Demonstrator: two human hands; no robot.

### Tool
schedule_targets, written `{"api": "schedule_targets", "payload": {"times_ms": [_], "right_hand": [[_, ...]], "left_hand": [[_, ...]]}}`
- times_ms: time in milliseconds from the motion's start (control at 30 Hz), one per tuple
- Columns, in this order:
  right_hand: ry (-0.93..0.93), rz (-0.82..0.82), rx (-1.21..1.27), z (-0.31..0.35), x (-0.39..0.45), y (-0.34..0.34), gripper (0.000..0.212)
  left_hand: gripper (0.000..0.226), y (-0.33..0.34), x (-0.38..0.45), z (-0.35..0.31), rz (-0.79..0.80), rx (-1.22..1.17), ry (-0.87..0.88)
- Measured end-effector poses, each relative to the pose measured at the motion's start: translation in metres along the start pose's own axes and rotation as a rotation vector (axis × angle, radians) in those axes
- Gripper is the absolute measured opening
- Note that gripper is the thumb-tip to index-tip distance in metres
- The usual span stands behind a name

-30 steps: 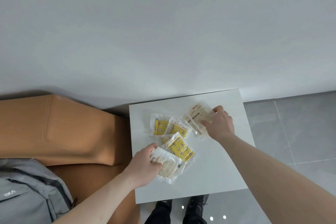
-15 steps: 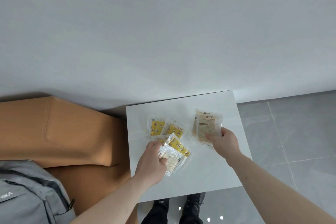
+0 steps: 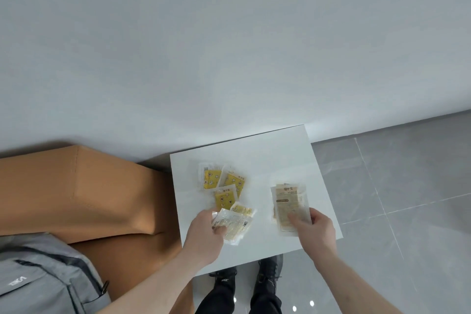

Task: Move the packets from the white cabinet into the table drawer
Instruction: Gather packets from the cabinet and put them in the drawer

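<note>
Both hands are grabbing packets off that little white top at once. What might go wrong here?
The left hand pinches a clear packet by one end, so it could slip free. The right hand holds several tan packets stacked loosely; one might slide out. Three yellow packets still lie on the white cabinet top, and a fourth overlaps the clear one, so lifting could drag it off.

backpack [image 3: 43,280] — cut off at left and bottom edges | both forearms run out of the bottom edge | packet print too small to read | left hand [image 3: 204,234] covers the near corner of a clear packet [image 3: 233,224] — contents unclear | legs cropped below
</note>
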State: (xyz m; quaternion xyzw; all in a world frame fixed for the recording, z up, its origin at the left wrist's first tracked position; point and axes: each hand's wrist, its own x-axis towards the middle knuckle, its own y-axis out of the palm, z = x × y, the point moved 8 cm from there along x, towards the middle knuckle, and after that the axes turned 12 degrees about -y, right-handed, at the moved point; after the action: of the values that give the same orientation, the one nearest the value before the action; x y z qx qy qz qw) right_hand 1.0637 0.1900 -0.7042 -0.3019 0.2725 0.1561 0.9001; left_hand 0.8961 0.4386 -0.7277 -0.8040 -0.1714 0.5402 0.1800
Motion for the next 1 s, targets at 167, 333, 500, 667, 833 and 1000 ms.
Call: {"api": "schedule_targets", "payload": {"times_ms": [167, 333, 500, 667, 833, 1000], "right_hand": [[0.011, -0.044, -0.001, 0.013, -0.076, -0.038, 0.028], [0.004, -0.149, 0.039, 0.036, -0.173, -0.081, 0.038], [0.032, -0.266, 0.14, 0.03, -0.268, -0.117, 0.022], [0.063, -0.398, 0.24, -0.007, -0.346, -0.149, 0.018], [0.128, -0.584, 0.315, -0.083, -0.437, -0.192, 0.023], [0.185, -0.742, 0.316, -0.176, -0.548, -0.235, 0.021]], "left_hand": [[0.044, -0.031, -0.065, -0.019, -0.017, 0.103, 0.062], [0.031, -0.059, -0.144, -0.045, -0.016, 0.214, 0.165], [0.043, -0.057, -0.217, -0.065, 0.038, 0.304, 0.236], [0.034, -0.026, -0.283, -0.09, 0.081, 0.418, 0.393], [0.017, 0.039, -0.364, -0.106, 0.116, 0.569, 0.591], [0.018, 0.128, -0.458, -0.079, 0.176, 0.651, 0.742]]}}
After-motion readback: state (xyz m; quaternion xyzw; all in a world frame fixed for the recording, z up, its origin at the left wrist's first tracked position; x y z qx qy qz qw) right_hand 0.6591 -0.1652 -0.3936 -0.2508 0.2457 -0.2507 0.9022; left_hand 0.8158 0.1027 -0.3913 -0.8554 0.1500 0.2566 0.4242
